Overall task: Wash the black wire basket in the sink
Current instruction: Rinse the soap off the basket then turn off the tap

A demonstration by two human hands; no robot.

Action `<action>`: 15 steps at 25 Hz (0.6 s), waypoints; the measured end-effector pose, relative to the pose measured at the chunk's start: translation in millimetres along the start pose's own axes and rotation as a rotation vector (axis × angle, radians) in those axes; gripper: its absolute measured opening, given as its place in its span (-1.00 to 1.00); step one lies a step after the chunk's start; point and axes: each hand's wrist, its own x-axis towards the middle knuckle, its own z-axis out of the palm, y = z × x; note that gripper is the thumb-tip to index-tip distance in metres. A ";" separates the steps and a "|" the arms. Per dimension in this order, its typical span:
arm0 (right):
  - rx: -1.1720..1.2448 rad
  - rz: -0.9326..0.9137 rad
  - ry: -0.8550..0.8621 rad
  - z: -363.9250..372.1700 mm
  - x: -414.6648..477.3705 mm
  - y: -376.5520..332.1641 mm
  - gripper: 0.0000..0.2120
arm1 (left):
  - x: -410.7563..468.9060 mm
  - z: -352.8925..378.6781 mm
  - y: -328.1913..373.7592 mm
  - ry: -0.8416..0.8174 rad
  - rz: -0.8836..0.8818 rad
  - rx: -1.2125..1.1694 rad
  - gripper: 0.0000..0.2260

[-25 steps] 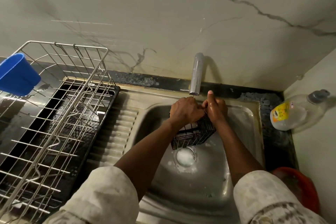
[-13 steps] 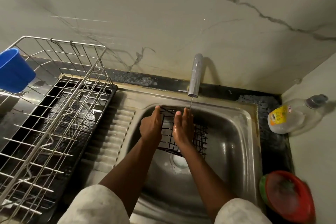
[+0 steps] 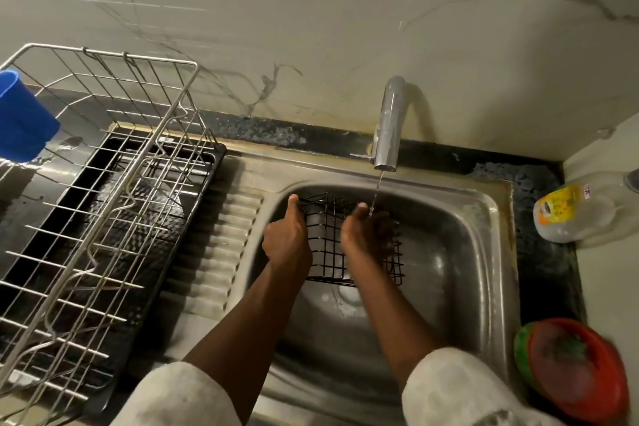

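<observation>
The black wire basket (image 3: 325, 249) is held above the steel sink's (image 3: 484, 252) bowl, over the drain. My left hand (image 3: 287, 239) grips the basket's left wall, thumb pointing up at its far corner. My right hand (image 3: 366, 235) reaches into the basket with the fingers laid against the wires on its right side. A thin stream of water (image 3: 377, 190) runs from the chrome tap (image 3: 389, 124) onto my right hand. The fingers inside the basket are dark and partly hidden.
A metal dish rack (image 3: 103, 183) on a black tray fills the drainboard at left, with a blue cup (image 3: 20, 121) hung on its edge. At right, a plastic soap bottle (image 3: 581, 211) lies on the counter, with a red bowl (image 3: 574, 377) nearer me.
The basket came away from under the tap and turned, opening now facing up. My left hand shifted to its left wall, and my right hand went inside. The view tilted slightly.
</observation>
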 end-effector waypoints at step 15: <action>0.087 -0.140 -0.034 5.3 -27.1 -18.5 -0.34 | -12.3 1.0 4.7 0.015 0.077 0.093 -0.16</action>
